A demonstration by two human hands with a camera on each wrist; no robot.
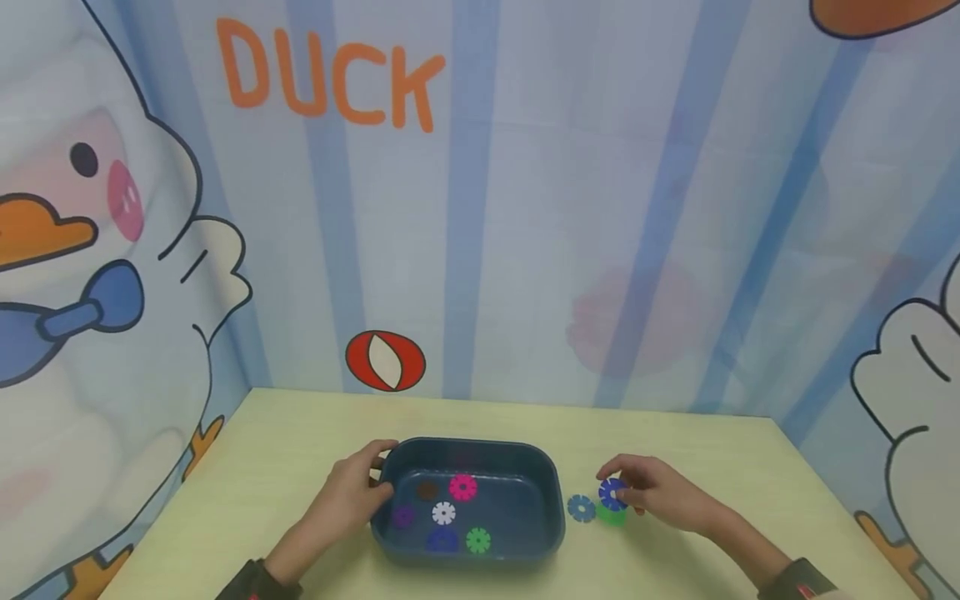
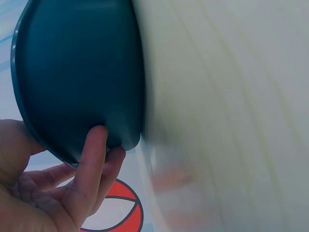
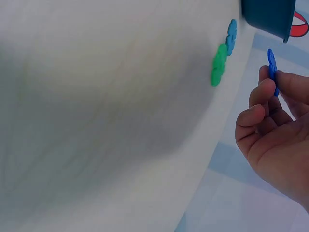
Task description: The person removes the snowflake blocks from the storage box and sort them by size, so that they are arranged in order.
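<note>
A dark blue-green basin [image 1: 517, 467] stands on the table with several notched plastic discs inside, among them a pink disc [image 1: 462, 487], a white disc [image 1: 443, 512] and a green disc [image 1: 477, 540]. My left hand [image 1: 351, 492] grips the basin's left end, its thumb over the rim and fingers along the outer wall [image 2: 82, 72]. To the right of the basin, my right hand [image 1: 663, 493] pinches a dark blue notched disc [image 1: 611, 493] between thumb and fingers, above the table. Beneath it lie a light blue disc [image 1: 581, 508] and a bright green disc [image 3: 218, 65], partly covered in the head view.
The pale yellow table [image 1: 300, 425] ends at a cloth backdrop [image 1: 525, 208] with blue stripes, printed ducks and the word DUCK. A printed red and white ball [image 1: 386, 361] shows just above the table's back edge.
</note>
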